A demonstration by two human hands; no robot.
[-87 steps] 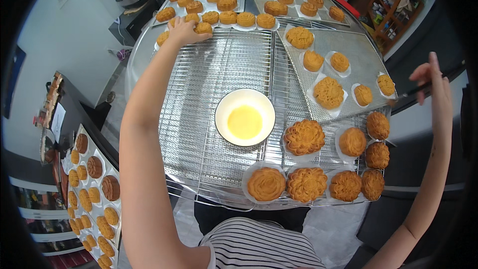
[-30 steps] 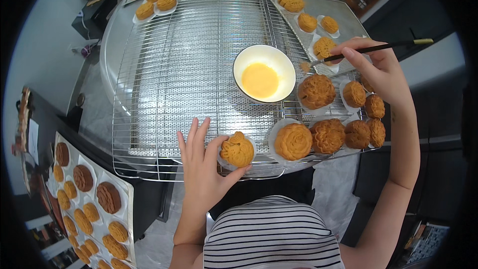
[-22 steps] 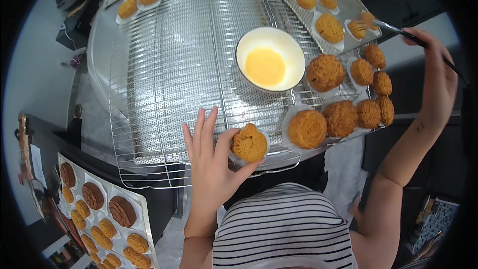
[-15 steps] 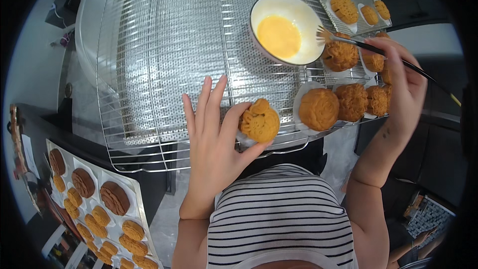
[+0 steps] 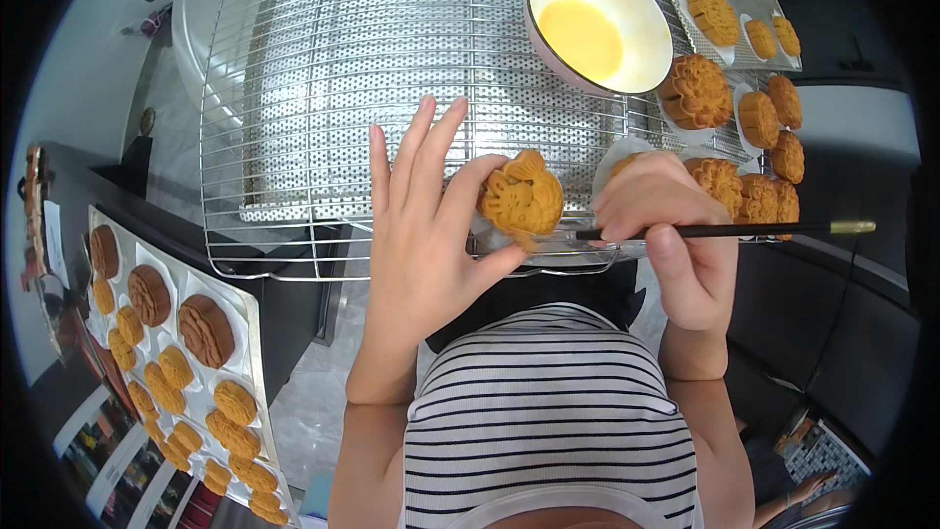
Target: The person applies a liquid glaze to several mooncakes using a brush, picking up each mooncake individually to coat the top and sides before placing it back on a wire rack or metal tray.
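My left hand (image 5: 421, 235) steadies a golden mooncake (image 5: 524, 198) between thumb and forefinger, its other fingers spread over the rack. The cake has a moulded animal-like pattern and sits on pale paper at the rack's near edge. In my right hand (image 5: 681, 235) is a thin brush with a black handle (image 5: 774, 229), held nearly level. Its bristles touch the cake's near right edge, close to my left thumb. Beyond stands a white, dark-rimmed bowl (image 5: 646, 34) with yellow liquid (image 5: 583, 39), like beaten egg. My right hand partly hides another mooncake (image 5: 623, 163).
A wire rack (image 5: 338, 245) lies over a perforated metal sheet (image 5: 362, 49). Several round mooncakes (image 5: 695, 91) line its right side. A tray (image 5: 759, 2) of smaller ones is at the far right. Lower left, another tray (image 5: 257, 333) holds brown and golden cakes.
My right hand has come down and left from beside the bowl, bringing the brush to the mooncake. The left hand keeps its hold on the cake. The whole view has shifted a little.
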